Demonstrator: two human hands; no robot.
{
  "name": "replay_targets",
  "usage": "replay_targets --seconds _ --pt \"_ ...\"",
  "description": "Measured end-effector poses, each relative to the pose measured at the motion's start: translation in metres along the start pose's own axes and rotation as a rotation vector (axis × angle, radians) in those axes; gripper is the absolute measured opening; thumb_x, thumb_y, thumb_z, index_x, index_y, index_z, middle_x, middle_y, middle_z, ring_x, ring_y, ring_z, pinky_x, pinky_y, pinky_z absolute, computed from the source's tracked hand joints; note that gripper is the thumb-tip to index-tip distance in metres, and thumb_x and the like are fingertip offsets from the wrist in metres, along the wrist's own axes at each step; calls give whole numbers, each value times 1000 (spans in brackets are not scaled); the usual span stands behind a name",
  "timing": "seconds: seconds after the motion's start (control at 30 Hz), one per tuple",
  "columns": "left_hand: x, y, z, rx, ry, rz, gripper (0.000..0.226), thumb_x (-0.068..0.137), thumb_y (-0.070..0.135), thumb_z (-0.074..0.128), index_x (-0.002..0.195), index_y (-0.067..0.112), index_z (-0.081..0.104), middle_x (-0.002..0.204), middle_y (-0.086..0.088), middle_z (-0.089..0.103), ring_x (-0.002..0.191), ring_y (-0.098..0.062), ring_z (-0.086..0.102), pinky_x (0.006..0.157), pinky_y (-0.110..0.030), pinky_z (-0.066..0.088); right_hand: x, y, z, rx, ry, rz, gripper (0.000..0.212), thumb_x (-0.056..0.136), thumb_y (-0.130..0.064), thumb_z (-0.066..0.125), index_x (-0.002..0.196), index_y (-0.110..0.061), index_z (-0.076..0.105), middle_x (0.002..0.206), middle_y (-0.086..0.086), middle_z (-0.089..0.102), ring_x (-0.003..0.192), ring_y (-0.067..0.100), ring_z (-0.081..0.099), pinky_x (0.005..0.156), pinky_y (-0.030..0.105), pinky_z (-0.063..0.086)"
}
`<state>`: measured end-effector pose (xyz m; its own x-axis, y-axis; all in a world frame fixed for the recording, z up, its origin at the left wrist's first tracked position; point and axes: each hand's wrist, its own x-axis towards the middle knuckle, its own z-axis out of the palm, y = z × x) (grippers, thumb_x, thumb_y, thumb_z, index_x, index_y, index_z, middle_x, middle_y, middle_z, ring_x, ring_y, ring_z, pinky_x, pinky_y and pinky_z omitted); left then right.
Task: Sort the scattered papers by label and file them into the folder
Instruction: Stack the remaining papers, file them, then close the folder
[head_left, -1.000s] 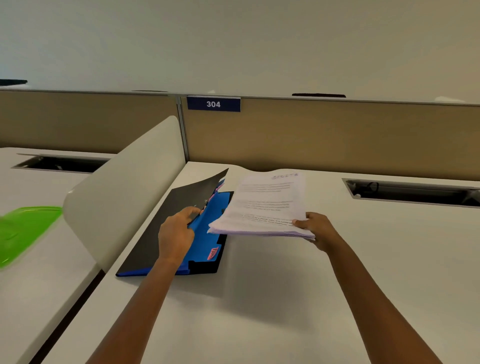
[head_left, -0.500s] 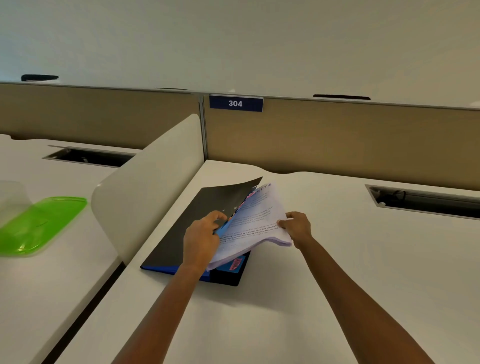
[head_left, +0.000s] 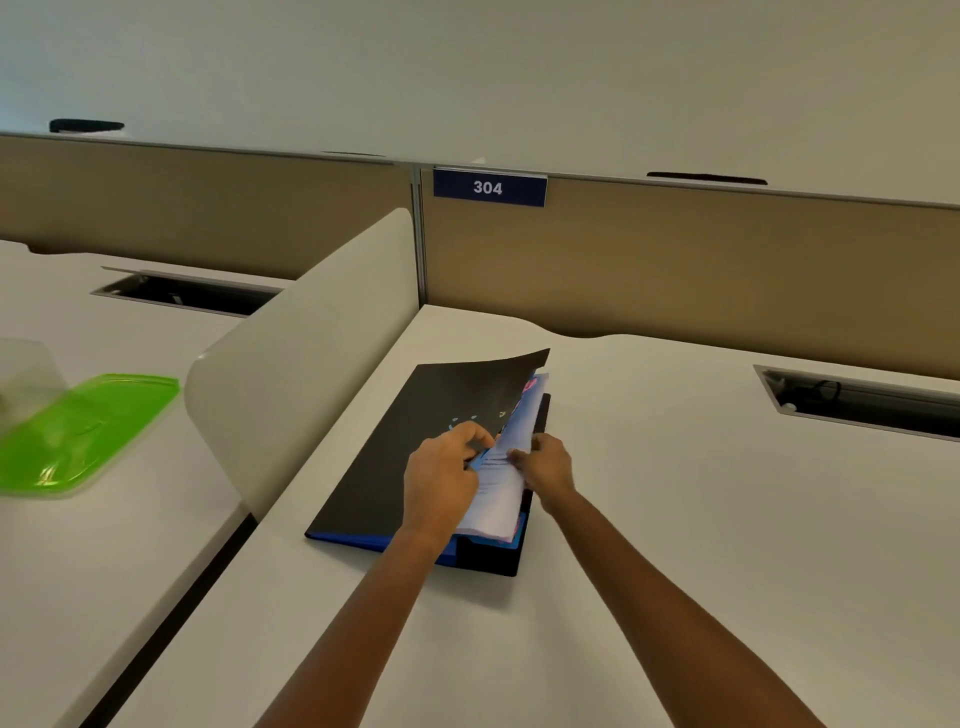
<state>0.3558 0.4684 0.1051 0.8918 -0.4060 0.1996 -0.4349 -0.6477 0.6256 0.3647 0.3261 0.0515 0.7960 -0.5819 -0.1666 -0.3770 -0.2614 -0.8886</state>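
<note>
A second ago the papers (head_left: 496, 483) were held flat above the desk (head_left: 675, 519); now the stack is tucked deep under the black cover of the folder (head_left: 415, 441), so filing looks nearly done. The left hand (head_left: 441, 475) pinches the cover's edge at 9 o'clock of the stack; the right hand (head_left: 545, 462) grips the stack's edge at 3 o'clock

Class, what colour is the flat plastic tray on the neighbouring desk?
Bright translucent green plastic tray, clearest in the head view, at the left.
</note>
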Motion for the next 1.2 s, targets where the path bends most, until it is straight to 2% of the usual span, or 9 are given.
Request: replay_targets --seconds 0.07,0.2,0.33,0.47,0.57,0.7,0.8,0.97,1.2 --pt "1 0 1 -14 0 -2 24 87 10 58 110 15 59 113 -3 65 100 -16 63 77 -16 46 0 -4 11 -14 -15 -31 26 84 -11 57 99 10 57 103 26 61 85 32 56 73 38 46" --pt "1 1 3 -38 15 1 23 86 4 57 105 15 63 108 -2 68 97 -14 64 84 -16 46 3 -5 28 -40 -31 9 26 90 -10 50 110 6 55 115 21 59 106 34 55 90 38 44" --pt "-1 4 4 -57 12 -1 24 84 0 57 100 15 65 104 -1 69 95 -13 65 83 -14 46 4 -1 36 -125 -78 53 24 94 -7 42 114 3 52 119 19 57 109 29 54 84 30 43" --pt "-1 4 6 -51 -3 -5 22 86 2 58 102 15 64 105 0 68 95 -11 64 81 -8 41 9 2 33 -259 -166 46 27 91 -5 47 117 3 50 121 20 56 111 31 53 96 36 46" --pt "0 5 9 -55 -4 -8 20 86 5 58 104 14 64 106 -1 68 96 -11 63 84 -10 42 12 3 25 -423 -186 -11 30 87 -7 56 116 2 53 120 17 57 111 29 54 95 33 44" --pt "2 7 11 -50 -12 -4 19 86 6 57 103 11 64 106 -3 68 95 -13 64 79 -8 40 12 15 14 -512 35 -135 34 93 -28 47 121 -7 48 125 11 48 106 25 56 85 31 48" --pt "2 7 15 -37 -23 -4 18 86 8 59 104 10 63 106 -4 68 94 -13 64 77 -7 38 15 24 3 -608 211 -200 43 90 -28 54 127 -14 36 124 9 42 104 21 54 79 28 50" --pt "2 8 17 -25 -35 -16 19 87 11 59 106 10 62 108 -5 67 96 -14 63 77 -9 39 23 33 -21 -731 364 -55 51 85 -27 62 129 -14 38 130 11 37 112 25 45 85 30 46" --pt "1 11 30 5 -93 -36 17 87 14 59 104 14 59 109 -2 66 97 -11 62 73 -12 42 30 50 -37 -154 226 37 23 88 -7 56 108 4 62 112 20 62 102 29 58 87 28 45"
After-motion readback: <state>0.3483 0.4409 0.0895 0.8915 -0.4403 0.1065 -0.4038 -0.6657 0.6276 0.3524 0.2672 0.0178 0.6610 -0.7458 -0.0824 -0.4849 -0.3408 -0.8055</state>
